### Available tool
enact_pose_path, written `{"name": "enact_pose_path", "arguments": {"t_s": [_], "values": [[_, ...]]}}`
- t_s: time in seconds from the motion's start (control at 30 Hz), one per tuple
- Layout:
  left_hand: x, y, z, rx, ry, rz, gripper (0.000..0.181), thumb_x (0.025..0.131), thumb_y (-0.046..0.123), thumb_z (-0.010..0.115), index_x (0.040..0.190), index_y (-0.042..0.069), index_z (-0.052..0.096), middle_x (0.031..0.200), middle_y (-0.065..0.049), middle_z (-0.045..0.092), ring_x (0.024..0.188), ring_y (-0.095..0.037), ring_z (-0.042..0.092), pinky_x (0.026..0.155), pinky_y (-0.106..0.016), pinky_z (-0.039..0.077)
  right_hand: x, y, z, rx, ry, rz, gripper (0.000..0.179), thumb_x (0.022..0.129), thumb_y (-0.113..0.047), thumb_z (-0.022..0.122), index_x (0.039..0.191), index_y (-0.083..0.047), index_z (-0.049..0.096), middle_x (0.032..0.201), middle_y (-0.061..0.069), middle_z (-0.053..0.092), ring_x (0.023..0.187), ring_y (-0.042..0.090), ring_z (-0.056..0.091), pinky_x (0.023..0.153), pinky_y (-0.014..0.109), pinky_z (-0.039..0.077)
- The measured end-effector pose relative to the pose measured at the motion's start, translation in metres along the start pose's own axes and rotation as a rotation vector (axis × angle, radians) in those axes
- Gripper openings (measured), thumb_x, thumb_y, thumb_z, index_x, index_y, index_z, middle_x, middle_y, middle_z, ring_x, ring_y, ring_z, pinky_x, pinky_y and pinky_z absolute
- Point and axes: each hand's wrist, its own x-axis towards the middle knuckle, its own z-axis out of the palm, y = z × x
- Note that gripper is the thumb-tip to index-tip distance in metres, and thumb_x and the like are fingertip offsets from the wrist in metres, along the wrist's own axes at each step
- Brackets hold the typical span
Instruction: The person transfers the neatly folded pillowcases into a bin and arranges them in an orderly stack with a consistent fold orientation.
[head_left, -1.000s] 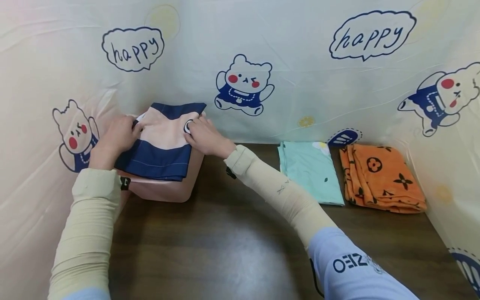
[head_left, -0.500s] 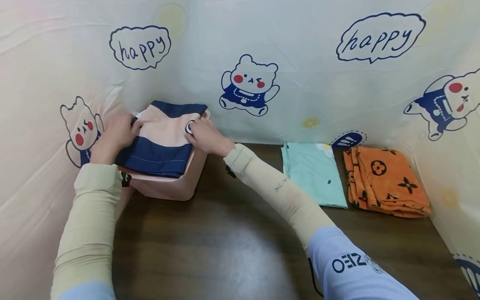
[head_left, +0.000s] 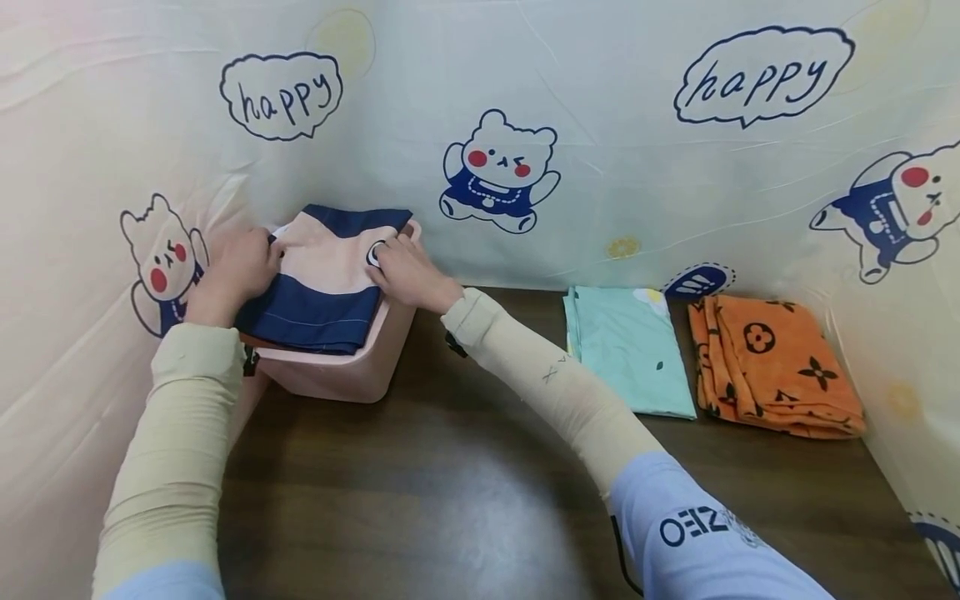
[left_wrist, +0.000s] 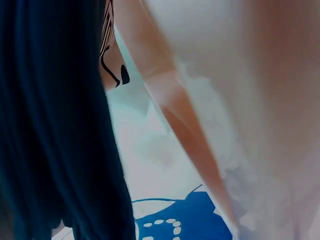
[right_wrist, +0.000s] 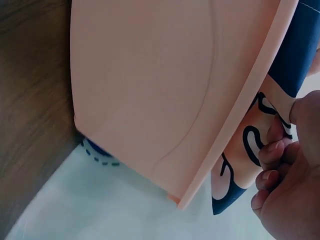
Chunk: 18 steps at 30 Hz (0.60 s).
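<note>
Head view: fingers (head_left: pixel 397 257) pinch folded cloth (head_left: pixel 326 260) over smooth, round-cornered bin (head_left: pixel 337 379).

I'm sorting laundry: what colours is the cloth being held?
The cloth is mainly navy and pale pink, clearest in the head view.

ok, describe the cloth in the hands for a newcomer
On the wooden table, find the pink bin at left. At its rim, left hand and right hand grip a folded cloth. Only it is navy with a pink band, unlike the mint cloth and orange cloth.
</note>
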Motion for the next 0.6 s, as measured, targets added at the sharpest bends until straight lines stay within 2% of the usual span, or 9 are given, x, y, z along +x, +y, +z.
{"name": "enact_pose_path", "arguments": {"t_s": [0.17, 0.4, 0.5, 0.6], "values": [[-0.0015, -0.0010, 0.0004, 0.000, -0.016, -0.005, 0.039, 0.107, 0.017, 0.037, 0.090, -0.015, 0.054, 0.086, -0.036, 0.054, 0.084, -0.053, 0.053, 0.078, -0.061, 0.039, 0.0038, -0.0037, 0.0021, 0.018, -0.004, -0.016, 0.039, 0.111, -0.038, 0.036, 0.114, -0.010, 0.063, 0.109, 0.004, 0.061, 0.103, 0.020, 0.050, 0.086, 0.033, 0.038], [-0.0045, -0.0010, 0.0057, -0.020, -0.028, -0.012, 0.035, 0.105, 0.014, 0.043, 0.080, -0.009, 0.052, 0.072, -0.024, 0.049, 0.073, -0.044, 0.049, 0.072, -0.054, 0.038, 0.0046, -0.0047, 0.0053, 0.004, -0.036, -0.023, 0.041, 0.110, -0.039, 0.036, 0.120, -0.010, 0.064, 0.114, 0.005, 0.063, 0.108, 0.021, 0.052, 0.090, 0.034, 0.039], [-0.0042, -0.0015, 0.0078, -0.029, -0.049, -0.024, 0.033, 0.105, 0.014, 0.045, 0.080, -0.006, 0.051, 0.069, -0.018, 0.046, 0.071, -0.040, 0.047, 0.068, -0.049, 0.035, 0.0050, -0.0040, 0.0076, -0.005, -0.042, -0.016, 0.042, 0.110, -0.039, 0.037, 0.123, -0.010, 0.063, 0.117, 0.005, 0.064, 0.109, 0.020, 0.053, 0.092, 0.034, 0.039], [-0.0028, -0.0006, 0.0087, -0.035, -0.059, -0.035, 0.031, 0.105, 0.014, 0.046, 0.081, -0.005, 0.051, 0.070, -0.018, 0.046, 0.071, -0.039, 0.046, 0.067, -0.048, 0.035, 0.0058, -0.0024, 0.0101, -0.008, -0.038, -0.014, 0.042, 0.110, -0.040, 0.037, 0.124, -0.010, 0.063, 0.117, 0.005, 0.064, 0.108, 0.020, 0.053, 0.091, 0.034, 0.040]]}}
